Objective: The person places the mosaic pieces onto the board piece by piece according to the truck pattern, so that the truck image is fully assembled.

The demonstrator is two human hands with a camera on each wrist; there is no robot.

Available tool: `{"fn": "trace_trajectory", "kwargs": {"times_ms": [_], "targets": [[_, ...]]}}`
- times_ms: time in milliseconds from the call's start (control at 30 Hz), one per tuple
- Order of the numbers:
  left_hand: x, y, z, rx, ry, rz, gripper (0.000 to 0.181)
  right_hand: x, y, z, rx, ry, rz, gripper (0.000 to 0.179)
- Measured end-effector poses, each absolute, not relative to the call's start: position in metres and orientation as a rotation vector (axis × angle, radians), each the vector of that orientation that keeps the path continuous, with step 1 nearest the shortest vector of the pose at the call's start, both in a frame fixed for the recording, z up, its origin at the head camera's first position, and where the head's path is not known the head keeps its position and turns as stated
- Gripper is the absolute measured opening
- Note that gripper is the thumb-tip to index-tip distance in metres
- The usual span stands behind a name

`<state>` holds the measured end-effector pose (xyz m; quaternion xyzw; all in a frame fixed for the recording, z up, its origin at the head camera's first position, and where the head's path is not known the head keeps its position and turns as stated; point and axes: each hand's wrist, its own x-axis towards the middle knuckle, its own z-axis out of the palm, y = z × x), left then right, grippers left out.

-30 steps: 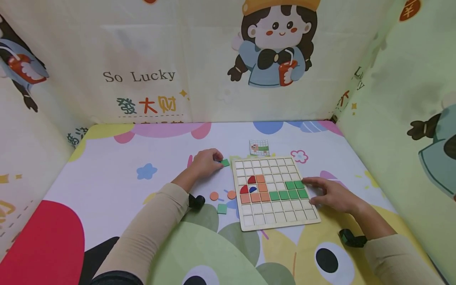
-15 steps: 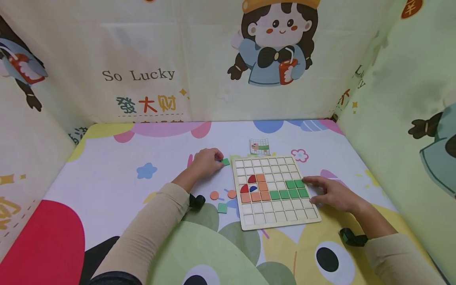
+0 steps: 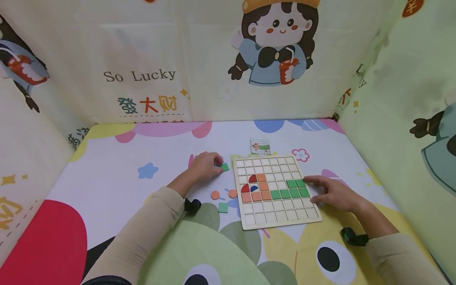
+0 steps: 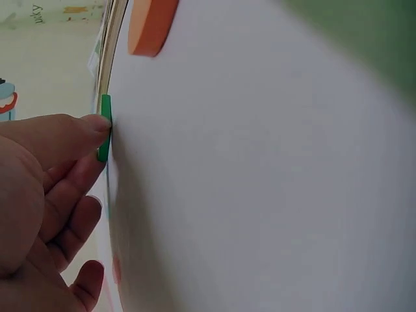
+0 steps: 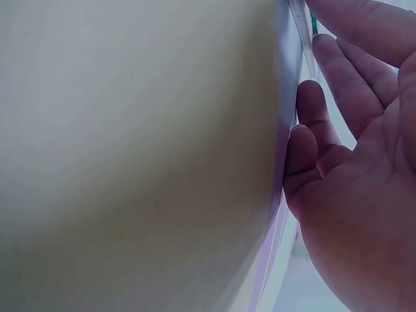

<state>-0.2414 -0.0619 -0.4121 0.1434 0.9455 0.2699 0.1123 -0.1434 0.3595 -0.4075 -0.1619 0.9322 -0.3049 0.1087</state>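
Thumb and forefinger of my left hand [image 3: 204, 166] pinch a thin green square tile [image 3: 224, 167] just left of the wooden grid board [image 3: 281, 219]. The left wrist view shows that green tile [image 4: 104, 149] edge-on, low over the tabletop. At the board's right edge, my right hand [image 3: 335, 193] rests with its fingertips and thumb at the rim, fingers fairly straight. On the board lie orange squares [image 3: 266, 195], green squares [image 3: 294, 192], two red quarter-round pieces [image 3: 252, 179] and a blue-and-white piece [image 3: 254, 189].
Two orange discs [image 3: 215, 194] and another green square [image 3: 223, 208] lie on the table left of the board. Behind the board is a small printed pattern card [image 3: 260, 146]. A patterned cloth wall [image 3: 199, 79] rises at the table's back.
My left hand has shifted slightly toward me with the green tile, after staying nearly still. The right hand keeps its place at the board's edge.
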Motion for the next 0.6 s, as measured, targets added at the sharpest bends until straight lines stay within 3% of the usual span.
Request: {"fn": "trace_trajectory", "kwargs": {"times_ms": [600], "targets": [[-0.224, -0.051, -0.404, 0.593, 2.764, 0.838, 0.023, -0.142, 0.357, -0.405, -0.477, 2.743, -0.911, 0.064]]}}
